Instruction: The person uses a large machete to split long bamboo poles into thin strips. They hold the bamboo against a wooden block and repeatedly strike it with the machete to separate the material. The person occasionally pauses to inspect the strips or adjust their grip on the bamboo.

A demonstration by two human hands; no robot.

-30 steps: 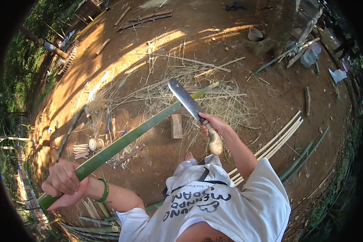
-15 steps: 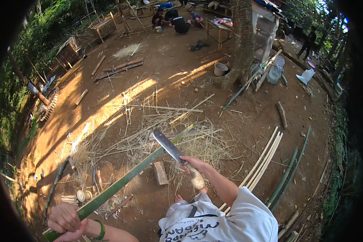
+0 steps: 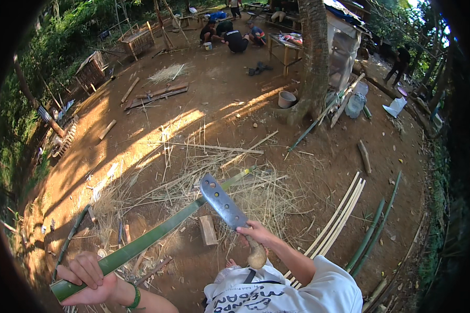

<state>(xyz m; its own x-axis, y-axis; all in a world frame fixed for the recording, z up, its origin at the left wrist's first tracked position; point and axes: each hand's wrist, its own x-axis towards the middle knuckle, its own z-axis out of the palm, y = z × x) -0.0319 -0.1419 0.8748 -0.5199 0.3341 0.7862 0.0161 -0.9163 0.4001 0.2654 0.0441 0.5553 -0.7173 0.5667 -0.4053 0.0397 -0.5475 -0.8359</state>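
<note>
My left hand (image 3: 84, 277) is closed around the lower end of a long green bamboo strip (image 3: 159, 231). The strip slants away from me toward the upper right, over the shavings on the ground. In my right hand (image 3: 256, 236) is a machete (image 3: 223, 202) with a wide metal blade, several round holes and a pale wooden handle (image 3: 256, 255). Its blade lies across the bamboo near the strip's far part; whether they touch I cannot tell. A short wood block (image 3: 208, 230) rests on the ground below the blade.
Bamboo shavings (image 3: 266, 201) litter the dirt ahead. Pale split strips (image 3: 337, 219) and green poles (image 3: 373, 229) lie to my right. Farther off are a tree trunk (image 3: 314, 62), a bucket (image 3: 286, 99), a log (image 3: 364, 156) and crouching people (image 3: 236, 40).
The machete has turned so its broad, holed face shows, and my right hand has come slightly nearer to me. My left hand has shifted a little with the bamboo.
</note>
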